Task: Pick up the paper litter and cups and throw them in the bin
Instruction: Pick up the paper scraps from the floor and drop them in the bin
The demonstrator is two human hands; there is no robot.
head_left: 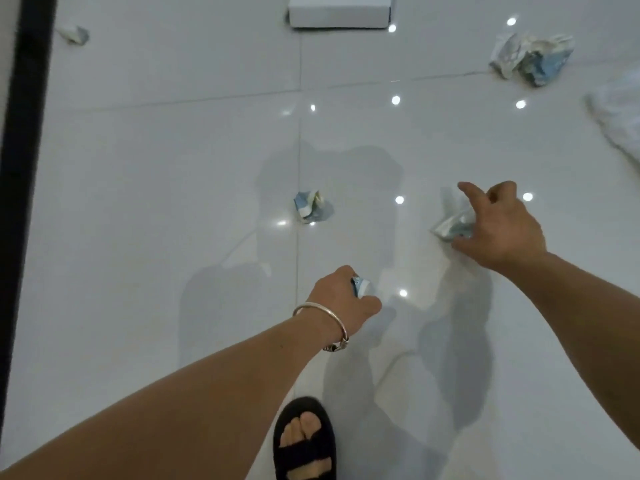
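White glossy tiles [173,168] cover the floor below me, dotted with small round reflections of ceiling lights and crossed by my own grey shadow. My left hand [341,292] reaches forward near the middle of the view, fingers curled around a small blue and white paper scrap [362,287] that pokes out beside my thumb; a silver bangle [320,322] circles that wrist. My right hand [498,226] is out to the right and a little further ahead, thumb and curled fingers pinching a crumpled paper wad [452,225], with the index finger sticking out straight above it; whether that wad touches the floor I cannot tell. Between and beyond my hands, a loose crumpled paper ball [311,211] lies on the tiles, right beside a grout line. Far ahead to the right sits a larger crumpled paper heap [533,58], white with blue print. Far ahead to the left, near a dark vertical strip [20,133] at the edge, lies a small pale scrap [74,33]. A white box [341,12] rests at the top centre, partly cut off. Something white and blurred [620,112] shows at the right edge. My foot in a black sandal [304,441] is at the bottom.
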